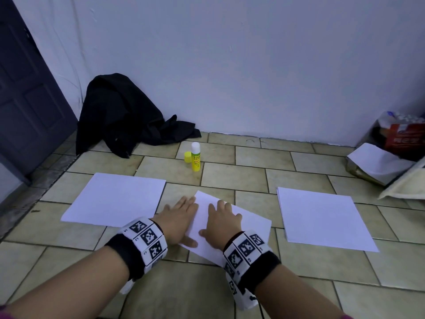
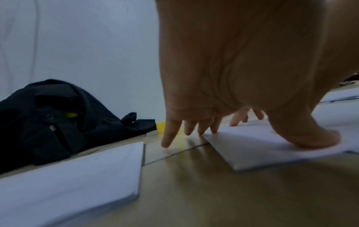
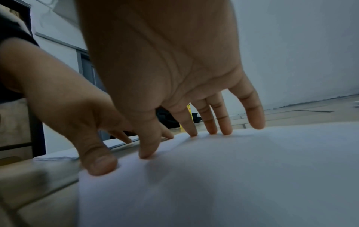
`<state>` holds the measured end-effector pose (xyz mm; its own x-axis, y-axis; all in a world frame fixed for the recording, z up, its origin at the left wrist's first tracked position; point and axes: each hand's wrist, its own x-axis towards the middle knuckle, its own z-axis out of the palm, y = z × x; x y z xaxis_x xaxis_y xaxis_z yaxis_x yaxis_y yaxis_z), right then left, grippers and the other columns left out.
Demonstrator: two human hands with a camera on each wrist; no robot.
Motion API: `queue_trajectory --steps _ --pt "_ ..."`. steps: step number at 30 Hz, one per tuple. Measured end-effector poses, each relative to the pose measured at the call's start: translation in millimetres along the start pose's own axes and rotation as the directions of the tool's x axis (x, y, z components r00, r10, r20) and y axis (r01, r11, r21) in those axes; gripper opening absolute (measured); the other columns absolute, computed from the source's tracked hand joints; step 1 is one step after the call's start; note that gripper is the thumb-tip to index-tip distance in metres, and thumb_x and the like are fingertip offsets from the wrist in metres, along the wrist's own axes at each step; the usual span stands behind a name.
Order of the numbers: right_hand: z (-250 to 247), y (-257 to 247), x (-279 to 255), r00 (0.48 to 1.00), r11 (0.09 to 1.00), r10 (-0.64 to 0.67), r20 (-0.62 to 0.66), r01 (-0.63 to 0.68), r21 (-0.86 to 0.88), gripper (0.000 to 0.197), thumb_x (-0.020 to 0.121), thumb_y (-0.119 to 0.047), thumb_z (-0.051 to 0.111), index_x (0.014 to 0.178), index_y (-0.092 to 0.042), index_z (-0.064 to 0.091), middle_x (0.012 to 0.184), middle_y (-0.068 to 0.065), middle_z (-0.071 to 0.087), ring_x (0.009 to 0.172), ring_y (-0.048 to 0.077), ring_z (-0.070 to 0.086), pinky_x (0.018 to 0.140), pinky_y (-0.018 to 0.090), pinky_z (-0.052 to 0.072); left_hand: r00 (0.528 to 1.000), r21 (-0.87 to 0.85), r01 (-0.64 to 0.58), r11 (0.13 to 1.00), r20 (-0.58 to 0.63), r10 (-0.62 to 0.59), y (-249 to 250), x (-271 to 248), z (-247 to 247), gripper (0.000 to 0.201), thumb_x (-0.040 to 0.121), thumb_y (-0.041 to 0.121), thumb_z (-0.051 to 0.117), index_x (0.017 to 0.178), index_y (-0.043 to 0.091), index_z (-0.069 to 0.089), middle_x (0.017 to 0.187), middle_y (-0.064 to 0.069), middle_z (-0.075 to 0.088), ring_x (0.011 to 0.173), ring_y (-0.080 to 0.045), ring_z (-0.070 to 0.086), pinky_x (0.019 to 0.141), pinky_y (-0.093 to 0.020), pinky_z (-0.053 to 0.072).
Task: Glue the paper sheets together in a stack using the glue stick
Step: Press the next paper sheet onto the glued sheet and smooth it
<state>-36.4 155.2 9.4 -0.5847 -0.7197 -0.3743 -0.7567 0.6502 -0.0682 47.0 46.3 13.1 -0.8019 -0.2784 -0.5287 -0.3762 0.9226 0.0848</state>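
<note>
A white paper sheet [image 1: 248, 224] lies skewed on the tiled floor in front of me. My left hand [image 1: 181, 217] lies flat at its left edge, thumb [image 2: 310, 138] on the paper and fingers [image 2: 169, 135] partly on the tile. My right hand [image 1: 220, 219] presses flat on the sheet [image 3: 233, 176] with straight fingers [image 3: 223, 122]. A white pile of paper [image 1: 117, 199] lies to the left and another pile [image 1: 322, 217] to the right. The yellow glue stick [image 1: 196, 157] stands uncapped behind the sheets, its yellow cap [image 1: 188, 157] beside it.
A black garment [image 1: 124, 116] is heaped against the white wall at the back left, beside a dark door [image 1: 25, 97]. At the far right lie loose paper [image 1: 377, 162], a box [image 1: 404, 137] and a cushion edge [image 1: 407, 180].
</note>
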Motion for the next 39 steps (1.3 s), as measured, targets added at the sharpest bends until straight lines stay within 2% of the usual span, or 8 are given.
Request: queue_trajectory --steps 6,12,16,20,27,33,36,39 --pt "-4 2 15 0.996 0.996 -0.087 0.021 0.087 0.022 0.061 0.092 -0.024 0.059 0.143 -0.013 0.026 0.150 0.006 0.020 0.135 0.027 0.023 0.094 0.043 0.043 0.985 0.055 0.112 0.992 -0.139 -0.103 13 1 5 0.102 0.067 0.072 0.067 0.135 0.008 0.028 0.140 -0.012 0.026 0.135 -0.029 0.021 0.110 -0.050 0.027" --pt "-6 -1 24 0.967 0.973 -0.229 0.110 0.226 0.042 0.075 0.094 -0.009 0.050 0.153 -0.014 0.004 0.160 -0.001 0.001 0.147 0.020 0.002 0.112 0.054 0.025 0.979 -0.061 0.185 0.981 -0.079 -0.189 9 10 15 0.133 0.068 0.080 0.056 0.150 0.001 -0.013 0.158 -0.012 -0.021 0.146 -0.026 -0.020 0.118 -0.054 0.003" --pt "-10 -1 25 0.929 0.949 -0.314 0.194 0.312 0.044 0.080 0.094 -0.011 0.047 0.153 -0.016 -0.007 0.161 -0.004 -0.009 0.148 0.013 -0.007 0.116 0.057 0.003 0.984 0.000 0.168 0.986 -0.067 -0.167 5 10 11 0.136 0.065 0.084 0.055 0.151 0.003 -0.012 0.159 -0.011 -0.017 0.148 -0.023 -0.014 0.118 -0.052 0.005" --pt "-12 25 21 0.962 0.959 -0.256 0.094 0.240 0.154 0.064 0.097 -0.020 0.038 0.153 -0.026 0.008 0.161 -0.011 0.004 0.146 0.011 0.015 0.115 0.054 -0.009 0.980 0.064 0.192 0.979 -0.072 -0.187 8 8 9 0.138 0.064 0.084 0.056 0.150 0.001 -0.012 0.160 -0.012 -0.014 0.148 -0.024 -0.011 0.118 -0.053 0.006" --pt "-19 120 18 0.990 0.968 0.098 0.098 -0.118 0.223 0.057 0.100 -0.048 0.033 0.151 -0.031 0.015 0.157 -0.006 0.025 0.139 0.023 0.035 0.116 0.052 -0.002 0.983 0.110 0.182 0.977 -0.046 -0.178 5 6 6 0.135 0.065 0.085 0.052 0.150 0.002 -0.013 0.159 -0.012 -0.016 0.148 -0.023 -0.014 0.117 -0.056 -0.003" --pt "-19 107 15 0.995 0.983 0.103 0.016 -0.104 0.150 0.093 0.076 -0.058 0.069 0.147 -0.016 0.026 0.147 0.001 0.039 0.137 0.023 0.033 0.116 0.046 0.017 0.981 0.132 0.193 0.972 -0.033 -0.190 4 -1 1 0.121 0.072 0.085 0.043 0.152 0.005 -0.001 0.161 -0.011 -0.002 0.149 -0.024 -0.002 0.116 -0.058 -0.002" --pt "-17 91 9 0.982 0.986 0.157 -0.103 -0.162 -0.037 0.065 0.083 -0.051 0.065 0.132 -0.013 0.043 0.135 0.010 0.040 0.131 0.028 0.031 0.101 0.037 0.037 0.977 0.163 0.210 0.964 -0.062 -0.202 9 -8 -10 0.103 0.071 0.085 0.045 0.142 0.011 0.032 0.144 -0.009 0.040 0.133 -0.028 0.034 0.113 -0.058 0.013" --pt "-8 71 7 0.993 0.999 0.050 -0.108 -0.050 -0.005 0.032 0.096 -0.016 0.046 0.127 -0.009 0.046 0.131 0.014 0.040 0.121 0.028 0.038 0.094 0.032 0.040 0.990 0.098 0.059 0.993 -0.137 -0.046 22 -10 -16 0.077 0.086 0.062 0.052 0.143 0.014 0.032 0.150 -0.004 0.033 0.135 -0.026 0.031 0.113 -0.053 0.017"
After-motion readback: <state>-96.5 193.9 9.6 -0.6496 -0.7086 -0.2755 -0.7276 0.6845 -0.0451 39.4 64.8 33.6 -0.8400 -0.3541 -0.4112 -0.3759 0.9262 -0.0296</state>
